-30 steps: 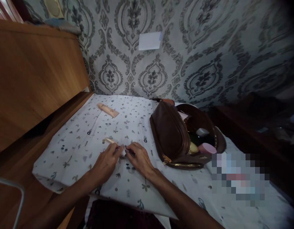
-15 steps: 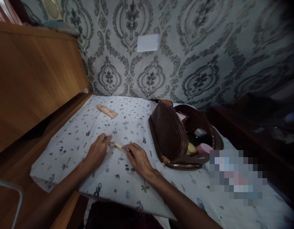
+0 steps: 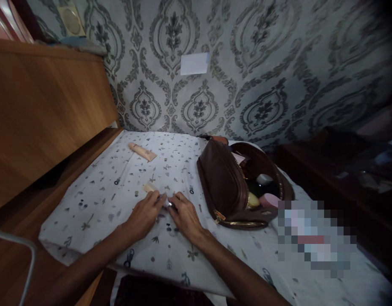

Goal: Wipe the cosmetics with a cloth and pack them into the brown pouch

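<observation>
two big surfaces frame the scene: grey damask wallpaper behind and a wooden cabinet along the left. the desk between them is covered by a white cloth printed with small sprigs, probably laid so small items stay clean and easy to spot. next in size is the brown zip bag, lying on its side just right of the hands with its mouth gaping open, so the jars and caps inside, a pink lid among them, show and sit within reach. the left hand and right hand rest low on the cloth near the front middle, fingertips meeting. the fingers of both look pinched together on a slim beige stick, the left on its pale body and the right on a small shiny end. that grip suits steadying one part against the other, though the fingers hide the joint itself. the stick lies nearly flat on the cloth, its free end poking out past the left hand toward the back. a peach tube lies alone at the far left, well apart. a pale paper slip on the wall looks blank, the tube's print is too small to read, and no brand shows on the bag.
</observation>
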The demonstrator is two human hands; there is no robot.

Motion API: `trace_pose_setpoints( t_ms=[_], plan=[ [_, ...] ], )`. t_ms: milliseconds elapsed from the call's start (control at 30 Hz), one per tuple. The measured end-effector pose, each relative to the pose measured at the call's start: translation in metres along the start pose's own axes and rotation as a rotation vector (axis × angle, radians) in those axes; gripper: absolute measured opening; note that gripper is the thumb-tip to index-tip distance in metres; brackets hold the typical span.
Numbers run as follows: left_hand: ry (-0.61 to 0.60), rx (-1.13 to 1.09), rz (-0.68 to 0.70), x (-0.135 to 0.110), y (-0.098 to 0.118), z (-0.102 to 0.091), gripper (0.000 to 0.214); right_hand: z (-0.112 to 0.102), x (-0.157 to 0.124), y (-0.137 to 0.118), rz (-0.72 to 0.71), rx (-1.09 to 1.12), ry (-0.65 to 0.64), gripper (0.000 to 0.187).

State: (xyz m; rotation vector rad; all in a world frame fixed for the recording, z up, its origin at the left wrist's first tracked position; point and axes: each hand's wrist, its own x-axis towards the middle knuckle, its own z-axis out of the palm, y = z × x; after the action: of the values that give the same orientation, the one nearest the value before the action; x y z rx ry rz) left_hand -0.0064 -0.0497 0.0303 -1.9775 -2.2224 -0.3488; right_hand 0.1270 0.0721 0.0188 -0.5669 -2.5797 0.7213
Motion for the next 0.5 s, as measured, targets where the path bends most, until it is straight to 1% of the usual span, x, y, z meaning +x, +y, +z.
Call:
trace_pose_setpoints(
  t_ms=[67,133,233,300,333,400,500],
  plan=[
    [-0.009,-0.007,-0.037,0.002,-0.006,-0.003,0.052,0.0,0.0,0.0,0.01,0.006,0.005,0.014],
    [-0.038,0.003,-0.117,0.007,-0.021,-0.009,0.051,0.0,0.0,0.0,0.021,0.014,0.003,0.011],
    [-0.091,0.033,-0.234,0.013,-0.042,-0.016,0.051,-0.002,0.0,-0.002,0.018,0.031,0.014,0.014],
    [-0.102,0.041,-0.252,0.014,-0.047,-0.018,0.049,-0.003,0.0,-0.002,0.005,0.047,0.029,0.017],
    [-0.103,0.041,-0.248,0.013,-0.046,-0.017,0.048,-0.003,0.0,-0.002,-0.002,0.055,0.033,0.017],
    [-0.106,0.039,-0.233,0.008,-0.035,-0.014,0.049,-0.002,0.0,-0.002,-0.01,0.064,0.031,0.016],
    [-0.103,0.022,-0.125,-0.001,-0.011,-0.007,0.054,-0.001,0.0,-0.001,-0.014,0.064,0.03,0.015]
  ],
)
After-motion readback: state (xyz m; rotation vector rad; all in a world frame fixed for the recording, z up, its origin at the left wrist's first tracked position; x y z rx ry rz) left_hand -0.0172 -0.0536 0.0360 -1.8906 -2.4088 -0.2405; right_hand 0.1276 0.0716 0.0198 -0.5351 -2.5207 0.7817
